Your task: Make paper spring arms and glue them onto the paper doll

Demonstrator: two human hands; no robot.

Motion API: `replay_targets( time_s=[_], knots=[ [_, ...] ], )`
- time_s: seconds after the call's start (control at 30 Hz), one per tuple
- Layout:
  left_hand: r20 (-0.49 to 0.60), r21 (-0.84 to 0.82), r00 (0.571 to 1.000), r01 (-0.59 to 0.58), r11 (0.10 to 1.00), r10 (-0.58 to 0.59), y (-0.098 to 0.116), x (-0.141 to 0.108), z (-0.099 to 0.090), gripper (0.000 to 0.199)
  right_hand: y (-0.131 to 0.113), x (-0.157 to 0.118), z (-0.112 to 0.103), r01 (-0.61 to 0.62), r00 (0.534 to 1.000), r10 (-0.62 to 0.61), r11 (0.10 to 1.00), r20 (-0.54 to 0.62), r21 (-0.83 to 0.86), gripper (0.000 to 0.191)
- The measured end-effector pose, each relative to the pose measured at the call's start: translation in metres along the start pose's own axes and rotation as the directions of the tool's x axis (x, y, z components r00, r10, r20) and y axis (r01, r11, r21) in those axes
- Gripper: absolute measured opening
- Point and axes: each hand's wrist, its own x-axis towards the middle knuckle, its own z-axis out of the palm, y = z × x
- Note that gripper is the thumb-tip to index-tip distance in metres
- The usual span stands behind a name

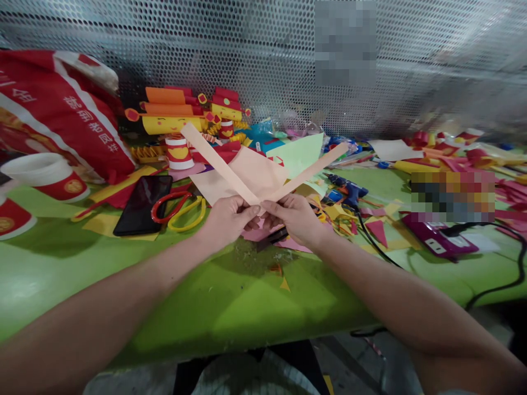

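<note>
Two pale peach paper strips form a V above the table's middle. My left hand point(231, 219) pinches the lower end of the left strip point(220, 164), which slants up to the left. The lower end of the right strip point(313, 171) is between the fingers of my right hand point(293, 216); it slants up to the right. Both hands meet at the fingertips, where the strip ends come together. Behind them lie a peach sheet point(257, 173) and a light green sheet point(300, 155). Red and yellow-handled scissors point(187, 214) rest left of my left hand.
On the green table point(230, 307) are a black phone point(143, 206), paper cups point(45, 175), a blue glue gun point(349, 189), a magenta power strip point(438, 236) with a black cable, and paper scraps. Paper figures point(171, 112) and a red bag point(61, 115) stand behind.
</note>
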Motion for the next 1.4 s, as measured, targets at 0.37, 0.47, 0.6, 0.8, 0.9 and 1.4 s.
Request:
replay_targets(
  time_s=[0.37,0.47,0.6,0.8,0.9,1.4],
  knots=[
    [0.027,-0.159,0.999,0.029,0.987,-0.025,-0.003,0.002,-0.004,0.007,-0.001,0.002,-0.007,-0.074,0.997,0.074,0.996,0.007,0.04,0.029],
    [0.164,-0.365,0.981,0.155,0.918,-0.1,-0.006,0.005,-0.008,0.015,0.0,0.003,-0.009,-0.047,0.999,0.046,0.996,0.015,0.08,0.03],
    [0.273,-0.448,0.943,0.302,0.841,-0.193,-0.009,0.009,-0.011,0.026,0.002,0.004,-0.011,-0.027,0.998,0.024,0.998,0.056,0.05,0.029],
    [0.224,-0.379,0.952,0.282,0.882,-0.208,-0.012,0.007,-0.007,0.022,0.004,0.003,-0.011,-0.033,0.997,0.036,0.998,0.062,-0.046,0.029],
    [0.2,-0.366,0.959,0.261,0.893,-0.199,-0.012,0.006,-0.005,0.021,0.004,0.003,-0.01,-0.013,0.999,0.017,0.997,0.047,-0.082,0.03],
    [0.032,-0.09,0.994,0.105,0.99,-0.103,-0.002,0.003,0.0,0.017,0.004,0.0,-0.004,-0.078,0.996,0.075,0.995,0.054,0.054,0.032]
  ],
)
